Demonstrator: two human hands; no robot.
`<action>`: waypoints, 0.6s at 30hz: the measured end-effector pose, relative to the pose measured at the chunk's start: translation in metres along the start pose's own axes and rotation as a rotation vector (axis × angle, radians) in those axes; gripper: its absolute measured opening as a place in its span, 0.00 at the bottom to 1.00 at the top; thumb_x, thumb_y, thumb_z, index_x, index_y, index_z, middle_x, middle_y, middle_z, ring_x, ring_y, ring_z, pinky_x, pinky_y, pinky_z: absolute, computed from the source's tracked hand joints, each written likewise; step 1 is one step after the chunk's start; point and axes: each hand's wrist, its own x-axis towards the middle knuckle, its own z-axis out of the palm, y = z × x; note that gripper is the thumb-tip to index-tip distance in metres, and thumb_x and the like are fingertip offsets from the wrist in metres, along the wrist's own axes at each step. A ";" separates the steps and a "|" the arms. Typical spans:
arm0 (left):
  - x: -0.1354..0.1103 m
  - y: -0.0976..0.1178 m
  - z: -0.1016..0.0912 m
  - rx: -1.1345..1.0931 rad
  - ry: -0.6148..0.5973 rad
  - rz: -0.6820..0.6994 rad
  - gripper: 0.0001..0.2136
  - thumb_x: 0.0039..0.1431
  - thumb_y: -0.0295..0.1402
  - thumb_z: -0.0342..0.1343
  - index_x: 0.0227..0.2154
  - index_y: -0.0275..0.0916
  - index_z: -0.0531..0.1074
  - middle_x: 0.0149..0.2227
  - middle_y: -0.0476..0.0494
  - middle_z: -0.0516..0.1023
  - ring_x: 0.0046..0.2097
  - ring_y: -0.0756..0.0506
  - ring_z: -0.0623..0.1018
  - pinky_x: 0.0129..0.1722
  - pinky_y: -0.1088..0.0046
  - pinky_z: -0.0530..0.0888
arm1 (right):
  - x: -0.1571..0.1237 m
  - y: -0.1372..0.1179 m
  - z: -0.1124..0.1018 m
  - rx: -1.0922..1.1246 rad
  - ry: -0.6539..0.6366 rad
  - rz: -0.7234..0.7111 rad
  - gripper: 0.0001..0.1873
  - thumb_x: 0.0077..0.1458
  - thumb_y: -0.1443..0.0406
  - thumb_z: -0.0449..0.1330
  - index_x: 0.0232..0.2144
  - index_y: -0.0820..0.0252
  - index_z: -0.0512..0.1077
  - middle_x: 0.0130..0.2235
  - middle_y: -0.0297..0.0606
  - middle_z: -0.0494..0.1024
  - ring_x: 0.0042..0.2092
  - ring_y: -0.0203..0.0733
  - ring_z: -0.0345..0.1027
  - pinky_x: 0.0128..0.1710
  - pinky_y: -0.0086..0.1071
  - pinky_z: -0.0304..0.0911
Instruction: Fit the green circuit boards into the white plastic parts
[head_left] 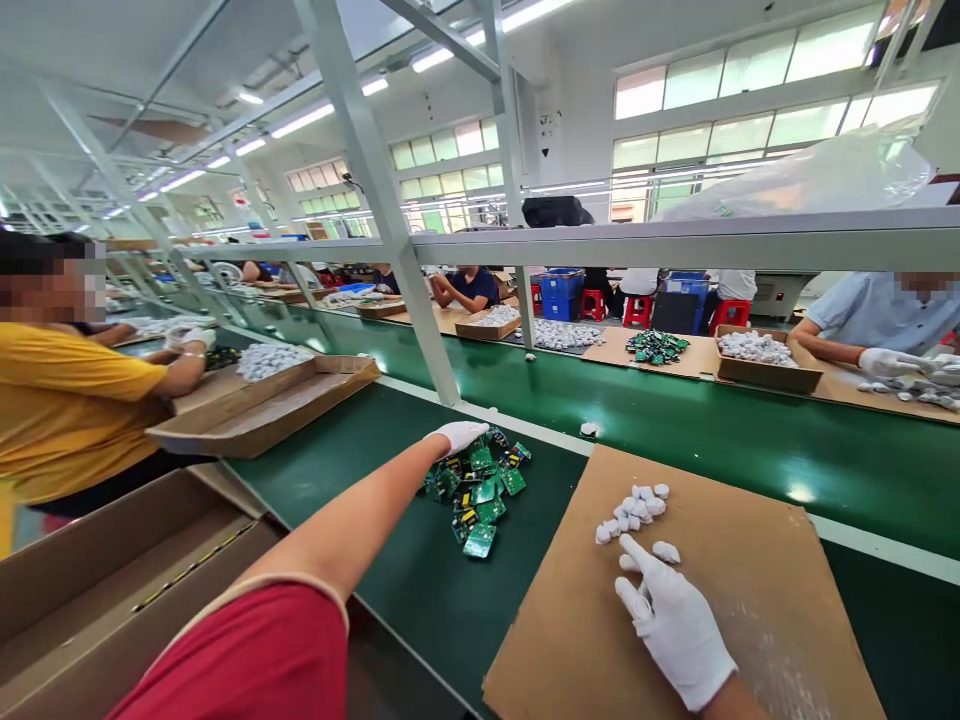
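My left hand (pixel 459 436), in a white glove, reaches out over a heap of small green circuit boards (pixel 480 487) on the green bench top and rests on its far edge; its fingers look curled, and what they hold is hidden. My right hand (pixel 675 625), also gloved, lies on a brown cardboard sheet (pixel 750 590) with the forefinger stretched toward a little cluster of white plastic pieces (pixel 634 510). One white piece (pixel 666 551) lies just beside that fingertip. The right hand holds nothing that I can see.
A green conveyor strip (pixel 712 420) runs across behind the cardboard, a stray white piece (pixel 589 429) on it. A white steel post (pixel 390 220) rises ahead. A person in yellow (pixel 75 400) works at the left by a cardboard tray (pixel 262 405). More workers sit opposite.
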 end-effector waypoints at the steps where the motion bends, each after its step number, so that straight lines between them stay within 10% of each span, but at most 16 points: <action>1: -0.003 -0.002 0.002 -0.044 -0.019 0.026 0.28 0.55 0.51 0.40 0.52 0.40 0.67 0.56 0.40 0.67 0.57 0.41 0.66 0.55 0.65 0.59 | 0.001 0.002 0.002 0.033 0.013 0.007 0.25 0.53 0.64 0.52 0.54 0.57 0.63 0.38 0.37 0.76 0.30 0.36 0.71 0.37 0.31 0.69; 13: -0.023 0.035 0.000 -0.316 -0.193 0.298 0.23 0.48 0.53 0.53 0.43 0.45 0.74 0.46 0.51 0.76 0.49 0.45 0.72 0.50 0.77 0.66 | 0.007 0.001 -0.005 0.149 0.108 0.028 0.16 0.49 0.61 0.56 0.42 0.53 0.73 0.28 0.34 0.74 0.33 0.39 0.72 0.34 0.27 0.70; 18: 0.006 0.045 -0.007 -0.299 -0.071 0.209 0.20 0.58 0.45 0.48 0.48 0.37 0.68 0.52 0.40 0.69 0.52 0.42 0.69 0.54 0.58 0.62 | 0.009 0.000 -0.006 0.140 0.117 0.001 0.16 0.48 0.62 0.56 0.42 0.53 0.73 0.29 0.34 0.73 0.33 0.40 0.72 0.35 0.29 0.70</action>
